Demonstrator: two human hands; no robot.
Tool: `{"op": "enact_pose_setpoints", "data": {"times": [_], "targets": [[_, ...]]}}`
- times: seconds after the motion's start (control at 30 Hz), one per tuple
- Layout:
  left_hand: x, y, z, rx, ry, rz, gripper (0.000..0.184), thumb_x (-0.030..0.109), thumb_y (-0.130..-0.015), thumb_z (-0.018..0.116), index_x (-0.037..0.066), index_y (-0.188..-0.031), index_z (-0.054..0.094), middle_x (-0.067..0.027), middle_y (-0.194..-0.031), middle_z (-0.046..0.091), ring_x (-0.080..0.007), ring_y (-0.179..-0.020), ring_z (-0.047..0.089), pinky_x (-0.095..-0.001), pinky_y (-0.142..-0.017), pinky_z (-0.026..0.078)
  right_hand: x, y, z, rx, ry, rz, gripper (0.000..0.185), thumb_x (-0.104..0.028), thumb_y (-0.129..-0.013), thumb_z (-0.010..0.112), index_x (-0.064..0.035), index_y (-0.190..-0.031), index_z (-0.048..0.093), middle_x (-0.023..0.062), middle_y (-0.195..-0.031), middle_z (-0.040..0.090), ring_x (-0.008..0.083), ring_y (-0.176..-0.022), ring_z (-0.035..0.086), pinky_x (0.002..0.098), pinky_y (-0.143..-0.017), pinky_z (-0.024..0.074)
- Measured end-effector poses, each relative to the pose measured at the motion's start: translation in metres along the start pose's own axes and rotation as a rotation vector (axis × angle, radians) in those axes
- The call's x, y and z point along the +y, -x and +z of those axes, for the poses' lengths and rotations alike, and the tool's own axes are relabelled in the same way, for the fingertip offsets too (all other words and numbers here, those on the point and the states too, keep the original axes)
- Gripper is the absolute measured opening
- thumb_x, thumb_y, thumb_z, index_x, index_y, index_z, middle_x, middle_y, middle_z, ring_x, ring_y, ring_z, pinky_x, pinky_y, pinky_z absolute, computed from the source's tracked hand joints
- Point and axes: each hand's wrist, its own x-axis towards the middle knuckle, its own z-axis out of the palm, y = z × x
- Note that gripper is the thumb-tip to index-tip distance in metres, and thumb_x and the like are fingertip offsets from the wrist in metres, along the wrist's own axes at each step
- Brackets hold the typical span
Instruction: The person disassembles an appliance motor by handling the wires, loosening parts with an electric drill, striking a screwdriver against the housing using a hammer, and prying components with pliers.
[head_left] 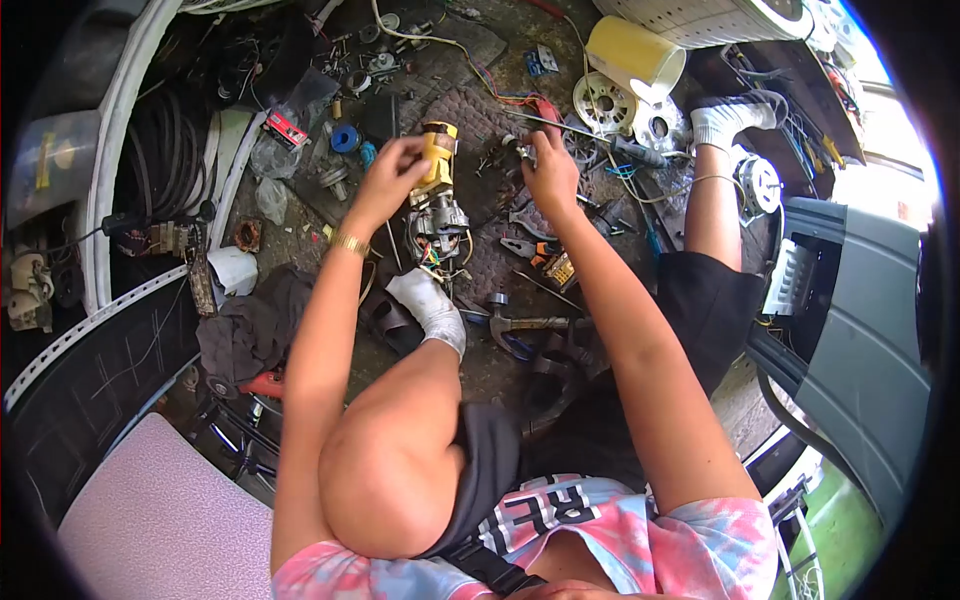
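Observation:
My left hand [392, 182] has its curled fingers on the left side of a yellow tool housing [438, 170]. Directly below the housing sits an exposed electric motor [438, 235] with thin wires at its lower end, close to my white-socked foot [430, 305]. To the right, my right hand [553, 182] is closed around a small metal part [514, 146], whose end sticks out past the fingertips; its exact kind is unclear. Pliers [520, 246] lie below that hand, beside a small yellow part [558, 268].
A claw hammer [530, 323] lies near my legs. Blue tape roll [344, 138], red box [286, 131] and loose hardware cover the floor at left. A yellow bucket [635, 55] and round metal plate [601, 102] stand at upper right. A grey casing [860, 300] flanks my right.

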Motion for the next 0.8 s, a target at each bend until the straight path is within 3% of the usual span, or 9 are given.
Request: {"op": "enact_pose_setpoints", "data": {"times": [0.23, 0.33, 0.37, 0.43, 0.5, 0.6, 0.67, 0.7, 0.8], "targets": [[-0.046, 0.075, 0.033, 0.089, -0.215, -0.21, 0.048, 0.035, -0.082, 0.072, 0.002, -0.116, 0.06, -0.0146, -0.109, 0.061, -0.0257, -0.104, 0.056, -0.0357, -0.09, 0.044, -0.037, 0.085, 0.039, -0.525, -0.679, 0.402, 0.042, -0.035, -0.095, 0.049, -0.0011, -0.118, 0.059, 0.0229, -0.111, 0.064, 0.0352, -0.103, 0.062, 0.0391, -0.089, 0.0473], [-0.049, 0.068, 0.035, 0.49, -0.506, -0.073, 0.049, 0.03, -0.081, 0.073, 0.005, -0.119, 0.055, -0.0162, -0.113, 0.056, -0.0297, -0.106, 0.053, -0.0416, -0.097, 0.038, -0.035, 0.1, 0.039, -0.543, -0.985, 0.816, 0.045, -0.034, -0.096, 0.044, -0.0006, -0.124, 0.056, 0.0225, -0.114, 0.063, 0.0326, -0.108, 0.06, 0.0379, -0.094, 0.0442], [-0.094, 0.061, 0.032, 0.548, -0.502, -0.093, 0.05, 0.025, -0.084, 0.07, 0.004, -0.124, 0.048, -0.0155, -0.108, 0.058, -0.0264, -0.097, 0.056, -0.0393, -0.086, 0.044, -0.01, 0.112, 0.062, -0.418, -0.794, 0.555, 0.045, -0.033, -0.096, 0.043, -0.0009, -0.125, 0.055, 0.0202, -0.115, 0.063, 0.0294, -0.11, 0.059, 0.0365, -0.095, 0.0425], [-0.119, 0.054, 0.031, 0.586, -0.494, -0.11, 0.052, 0.02, -0.087, 0.067, 0.004, -0.129, 0.041, -0.0149, -0.102, 0.06, -0.0231, -0.088, 0.059, -0.037, -0.075, 0.049, -0.003, 0.12, 0.067, -0.399, -1.007, 0.816, 0.046, -0.035, -0.096, 0.044, -0.002, -0.126, 0.055, 0.0183, -0.117, 0.062, 0.0277, -0.11, 0.057, 0.0354, -0.095, 0.0416], [-0.065, 0.048, 0.031, 0.474, 0.12, -0.618, 0.052, 0.014, -0.088, 0.062, 0.007, -0.13, 0.033, -0.0106, -0.086, 0.061, -0.0159, -0.064, 0.056, -0.0319, -0.052, 0.047, -0.016, 0.121, 0.058, -0.378, -1.016, 0.871, 0.046, -0.037, -0.096, 0.045, -0.0023, -0.124, 0.056, 0.0165, -0.117, 0.061, 0.0265, -0.109, 0.057, 0.0355, -0.094, 0.0424], [-0.091, 0.042, 0.01, 0.444, 0.704, -0.529, 0.011, 0.01, -0.095, 0.051, 0.01, -0.105, 0.047, -0.003, -0.07, 0.053, -0.0128, -0.047, 0.045, -0.0251, -0.04, 0.039, -0.054, 0.114, 0.03, -0.35, -1.156, 1.081, 0.043, -0.039, -0.096, 0.049, -0.0054, -0.122, 0.055, 0.0141, -0.116, 0.061, 0.0263, -0.108, 0.057, 0.0366, -0.087, 0.047], [-0.074, 0.049, 0.006, 0.441, 0.784, -0.354, 0.01, 0.012, -0.096, 0.05, 0.012, -0.106, 0.048, -0.0025, -0.073, 0.053, -0.012, -0.051, 0.046, -0.0238, -0.044, 0.039, -0.069, 0.121, 0.04, -0.324, -1.193, 1.096, 0.043, -0.039, -0.096, 0.049, -0.0051, -0.122, 0.053, 0.0172, -0.114, 0.061, 0.028, -0.107, 0.057, 0.0383, -0.089, 0.0464], [-0.062, 0.055, 0.002, 0.441, 0.865, -0.19, 0.01, 0.013, -0.098, 0.048, 0.013, -0.108, 0.048, -0.0021, -0.076, 0.054, -0.0113, -0.055, 0.047, -0.0225, -0.047, 0.04, -0.048, 0.137, 0.081, -0.319, -0.876, 0.621, 0.042, -0.038, -0.097, 0.047, -0.0039, -0.121, 0.052, 0.0225, -0.111, 0.06, 0.0344, -0.106, 0.058, 0.0404, -0.092, 0.0454], [0.005, 0.064, 0.011, 0.46, 0.801, -0.063, 0.013, 0.016, -0.098, 0.05, 0.013, -0.111, 0.047, -0.0014, -0.077, 0.054, -0.0103, -0.064, 0.05, -0.023, -0.057, 0.042, -0.056, 0.127, 0.076, -0.319, -0.527, 0.461, 0.042, -0.039, -0.093, 0.052, -0.0043, -0.115, 0.06, 0.0288, -0.106, 0.058, 0.0459, -0.101, 0.056, 0.046, -0.089, 0.0456]]}}
